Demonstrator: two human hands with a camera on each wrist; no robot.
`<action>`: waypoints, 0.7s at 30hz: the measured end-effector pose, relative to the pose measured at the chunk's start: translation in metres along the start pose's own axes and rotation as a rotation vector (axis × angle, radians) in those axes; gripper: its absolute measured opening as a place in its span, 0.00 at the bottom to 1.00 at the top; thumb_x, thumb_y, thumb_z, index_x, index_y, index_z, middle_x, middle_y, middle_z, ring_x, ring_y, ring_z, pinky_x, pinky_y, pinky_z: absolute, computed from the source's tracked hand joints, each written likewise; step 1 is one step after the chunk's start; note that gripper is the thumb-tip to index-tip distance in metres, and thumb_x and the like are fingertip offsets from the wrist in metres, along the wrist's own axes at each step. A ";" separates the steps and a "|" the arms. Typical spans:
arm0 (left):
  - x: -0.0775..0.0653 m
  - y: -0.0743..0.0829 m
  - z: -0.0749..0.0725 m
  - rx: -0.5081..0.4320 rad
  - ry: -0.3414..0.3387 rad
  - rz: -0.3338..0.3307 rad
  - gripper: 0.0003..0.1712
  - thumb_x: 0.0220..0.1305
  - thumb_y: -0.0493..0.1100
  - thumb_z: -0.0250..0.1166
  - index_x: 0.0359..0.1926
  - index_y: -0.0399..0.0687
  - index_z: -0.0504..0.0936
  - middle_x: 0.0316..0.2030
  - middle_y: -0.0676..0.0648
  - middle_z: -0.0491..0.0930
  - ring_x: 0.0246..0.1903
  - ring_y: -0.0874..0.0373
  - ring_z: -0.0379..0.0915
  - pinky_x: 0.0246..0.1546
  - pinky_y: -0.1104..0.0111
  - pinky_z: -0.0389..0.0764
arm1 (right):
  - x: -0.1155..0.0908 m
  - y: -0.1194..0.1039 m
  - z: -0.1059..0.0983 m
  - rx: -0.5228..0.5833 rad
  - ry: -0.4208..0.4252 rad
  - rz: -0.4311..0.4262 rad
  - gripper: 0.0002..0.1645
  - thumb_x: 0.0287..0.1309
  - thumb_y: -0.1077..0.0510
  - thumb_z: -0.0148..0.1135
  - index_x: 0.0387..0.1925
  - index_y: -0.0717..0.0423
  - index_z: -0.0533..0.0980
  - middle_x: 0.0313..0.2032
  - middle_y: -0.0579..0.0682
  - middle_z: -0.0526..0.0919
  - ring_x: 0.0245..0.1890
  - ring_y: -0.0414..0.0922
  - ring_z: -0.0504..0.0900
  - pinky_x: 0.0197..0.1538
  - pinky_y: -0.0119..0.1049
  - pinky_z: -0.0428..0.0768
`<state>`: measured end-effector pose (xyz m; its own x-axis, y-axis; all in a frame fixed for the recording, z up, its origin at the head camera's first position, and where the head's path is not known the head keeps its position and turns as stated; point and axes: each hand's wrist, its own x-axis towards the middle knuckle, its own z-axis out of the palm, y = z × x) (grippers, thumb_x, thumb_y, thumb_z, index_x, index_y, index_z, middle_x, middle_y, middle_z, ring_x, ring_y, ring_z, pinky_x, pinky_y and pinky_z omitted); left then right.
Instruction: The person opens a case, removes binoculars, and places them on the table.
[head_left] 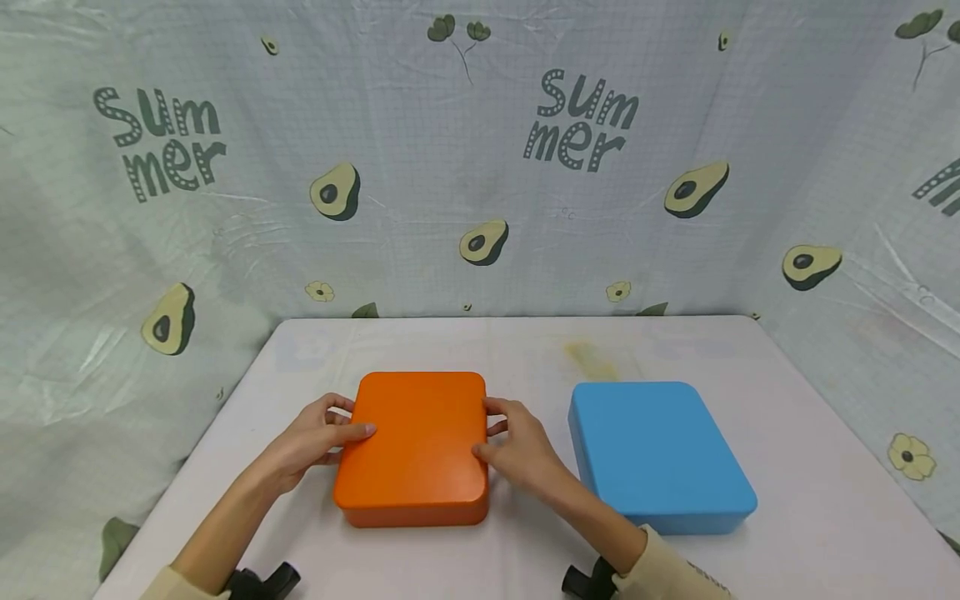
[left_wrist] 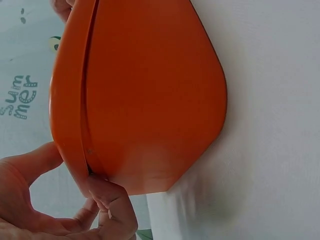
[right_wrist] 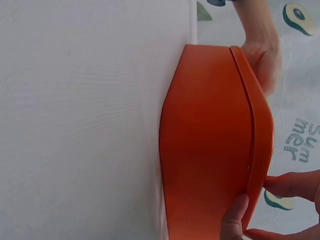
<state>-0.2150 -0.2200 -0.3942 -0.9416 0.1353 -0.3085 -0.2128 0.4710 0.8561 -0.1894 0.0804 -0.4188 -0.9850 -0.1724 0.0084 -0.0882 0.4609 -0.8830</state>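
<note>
An orange box (head_left: 414,508) with rounded corners lies on the table, its lid (head_left: 420,442) on top. Both wrist views show a thin seam between the lid (left_wrist: 69,100) and the lower body (right_wrist: 205,135). On the left side my left hand (head_left: 311,437) pinches the lid's edge, thumb on top and fingers at the side; one fingertip sits at the seam in the left wrist view. My right hand (head_left: 525,446) pinches the lid's edge from the right, thumb and fingertips on its rim. The contents are hidden.
A blue box (head_left: 660,454) of similar shape stands to the right, beyond my right forearm. White cloth covers the table (head_left: 525,350), with a yellowish stain (head_left: 591,360) near its back. Behind hangs a curtain (head_left: 405,108) printed with avocados and lettering.
</note>
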 end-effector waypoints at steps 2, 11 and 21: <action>0.001 -0.001 0.000 -0.001 0.000 0.004 0.38 0.68 0.50 0.69 0.66 0.33 0.62 0.46 0.42 0.77 0.39 0.56 0.77 0.40 0.66 0.85 | 0.002 0.002 -0.001 0.030 0.006 0.013 0.40 0.60 0.63 0.71 0.72 0.61 0.68 0.64 0.58 0.75 0.54 0.54 0.80 0.44 0.38 0.87; 0.002 -0.003 -0.002 -0.015 -0.007 0.011 0.38 0.69 0.50 0.69 0.66 0.32 0.62 0.46 0.42 0.77 0.38 0.57 0.78 0.41 0.66 0.86 | 0.007 0.008 -0.001 0.115 0.005 0.035 0.39 0.59 0.62 0.72 0.71 0.60 0.69 0.63 0.57 0.75 0.49 0.48 0.79 0.41 0.37 0.89; -0.002 0.001 -0.001 -0.025 0.006 0.018 0.38 0.68 0.51 0.70 0.65 0.35 0.62 0.43 0.43 0.76 0.37 0.56 0.78 0.39 0.67 0.85 | 0.007 0.005 -0.002 0.116 0.011 0.022 0.39 0.59 0.62 0.71 0.71 0.60 0.70 0.63 0.57 0.76 0.50 0.49 0.79 0.41 0.37 0.89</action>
<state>-0.2137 -0.2205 -0.3927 -0.9467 0.1383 -0.2909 -0.2026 0.4465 0.8716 -0.1967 0.0836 -0.4225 -0.9881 -0.1539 -0.0070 -0.0495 0.3603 -0.9315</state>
